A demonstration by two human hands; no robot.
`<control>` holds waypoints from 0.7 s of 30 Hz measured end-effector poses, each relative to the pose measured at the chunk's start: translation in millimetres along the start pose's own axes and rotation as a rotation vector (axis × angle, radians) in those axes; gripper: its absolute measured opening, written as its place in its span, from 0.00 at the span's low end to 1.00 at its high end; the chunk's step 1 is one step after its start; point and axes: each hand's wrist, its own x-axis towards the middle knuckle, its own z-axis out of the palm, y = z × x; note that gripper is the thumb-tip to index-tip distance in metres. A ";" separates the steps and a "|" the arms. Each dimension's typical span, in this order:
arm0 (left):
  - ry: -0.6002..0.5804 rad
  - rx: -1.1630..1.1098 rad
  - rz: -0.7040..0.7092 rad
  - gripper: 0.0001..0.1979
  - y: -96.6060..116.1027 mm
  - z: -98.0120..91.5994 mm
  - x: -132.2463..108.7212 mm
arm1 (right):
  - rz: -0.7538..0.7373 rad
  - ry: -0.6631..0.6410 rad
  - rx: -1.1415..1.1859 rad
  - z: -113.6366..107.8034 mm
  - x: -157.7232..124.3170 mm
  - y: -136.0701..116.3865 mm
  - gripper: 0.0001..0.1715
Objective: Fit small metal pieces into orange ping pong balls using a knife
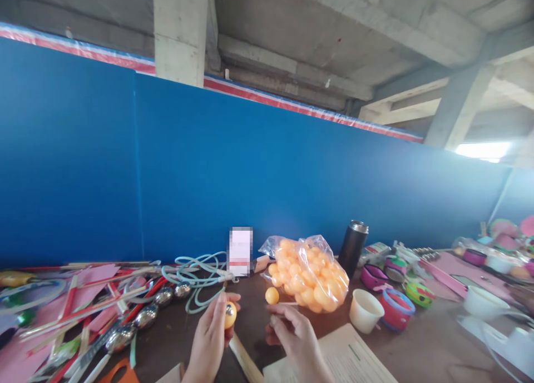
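Note:
My left hand is closed round an orange ball with a shiny silver spot on its upper side. My right hand is a short way to the right, its thumb and fingers pinched together; whatever may be between them is too small to make out. A thin pale stick shows just above its fingertips. Beyond that hand lies a single loose orange ball, beside a clear plastic bag full of similar balls. Below and between my hands, a pale wooden handle lies on the table.
Printed paper lies under my right forearm. A cream cup, a red-and-blue pouch and a black flask stand to the right. Coiled pale cord, silver ball strings and sticks crowd the left. A blue partition rises behind.

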 end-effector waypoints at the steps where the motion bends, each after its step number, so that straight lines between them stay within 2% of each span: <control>1: -0.045 -0.007 -0.013 0.24 -1.7 4.0 -2.9 | 0.049 0.000 0.051 0.8 -0.2 -1.8 0.27; 4: -0.169 -0.025 -0.108 0.25 -6.3 13.8 -10.5 | 0.172 -0.004 0.188 3.3 -2.2 -6.7 0.25; 7: -0.197 -0.063 -0.254 0.25 -7.9 17.9 -15.2 | 0.224 -0.065 0.276 5.8 -6.1 -9.6 0.21; 9: -0.232 -0.102 -0.303 0.25 -8.3 17.5 -16.4 | 0.246 -0.110 0.346 6.9 -8.6 -9.6 0.18; 15: -0.278 -0.192 -0.273 0.25 -13.9 13.7 -14.9 | 0.269 -0.149 0.445 7.9 -12.8 -5.9 0.13; 21: -0.291 -0.213 -0.287 0.24 -15.7 13.1 -14.9 | 0.259 -0.179 0.515 8.2 -14.4 -12.6 0.14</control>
